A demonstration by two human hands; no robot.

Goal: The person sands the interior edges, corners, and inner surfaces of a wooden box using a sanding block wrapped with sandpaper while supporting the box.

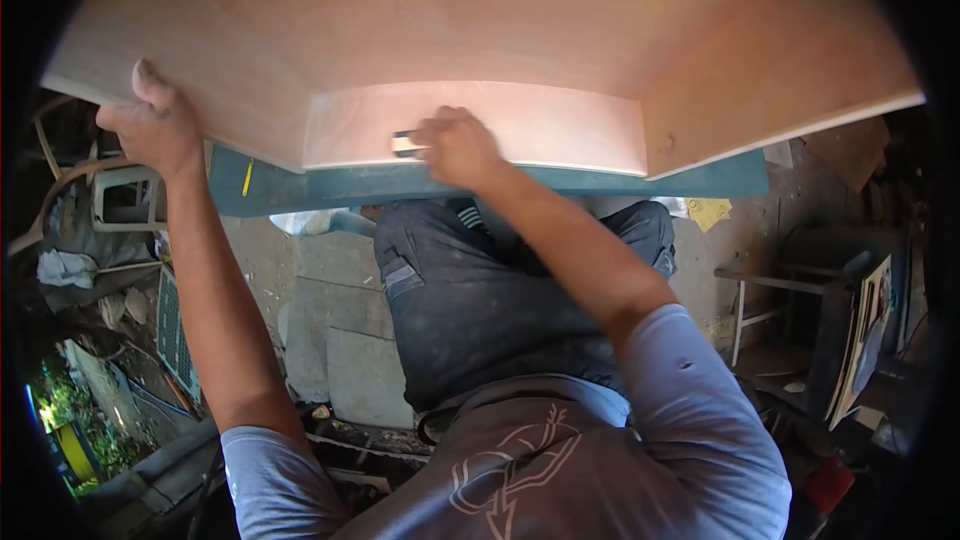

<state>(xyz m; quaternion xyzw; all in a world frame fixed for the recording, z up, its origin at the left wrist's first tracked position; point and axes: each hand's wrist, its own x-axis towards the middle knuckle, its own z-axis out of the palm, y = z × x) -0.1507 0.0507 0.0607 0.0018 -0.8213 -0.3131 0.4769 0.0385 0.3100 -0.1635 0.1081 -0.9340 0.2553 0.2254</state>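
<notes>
A large open wooden box [475, 105], like a cabinet carcass, fills the top of the head view, its open side toward me. My left hand [160, 125] grips the front edge of its left side panel. Low inside the box, my right hand [458, 148] is closed around a small sanding block [404, 144], pale with dark edges. The block lies against the pale bottom panel, left of the middle. My fingers hide most of the block, and the hand is slightly blurred.
The box rests on a blue-green bench top [360, 185]. A yellow pencil-like stick [247, 178] lies on it at the left. A chair frame [128, 195] and clutter stand left; a metal-framed stand [775, 290] with leaning boards [862, 340] is at the right.
</notes>
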